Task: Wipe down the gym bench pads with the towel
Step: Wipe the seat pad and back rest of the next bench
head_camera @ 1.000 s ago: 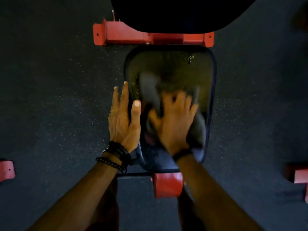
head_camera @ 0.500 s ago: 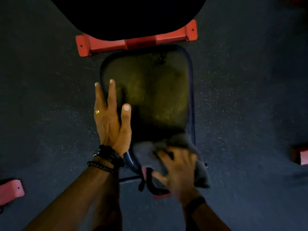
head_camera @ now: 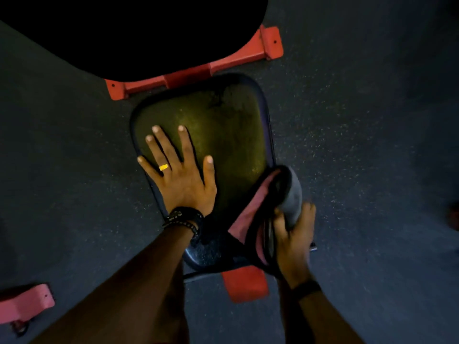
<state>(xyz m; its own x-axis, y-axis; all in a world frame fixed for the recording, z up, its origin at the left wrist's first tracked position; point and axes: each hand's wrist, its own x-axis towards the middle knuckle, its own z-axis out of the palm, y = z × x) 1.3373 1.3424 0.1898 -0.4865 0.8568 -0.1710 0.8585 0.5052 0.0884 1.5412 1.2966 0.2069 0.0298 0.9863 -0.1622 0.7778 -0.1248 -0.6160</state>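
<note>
The seat pad (head_camera: 223, 135), dark with rounded corners and a dull yellowish sheen across its top, was seen from above, tilted slightly clockwise in the view, with its far end close to a second, larger black pad (head_camera: 139, 33) that filled the upper left. The towel (head_camera: 290, 194), grey on one face and pinkish-red on the other with a dark edge, was bunched and draped over the seat pad's near right edge.

Left hand (head_camera: 182, 180) lies flat on the seat pad (head_camera: 223, 135); right hand (head_camera: 294, 234) clutches the towel (head_camera: 291, 194) at its edge.
</note>
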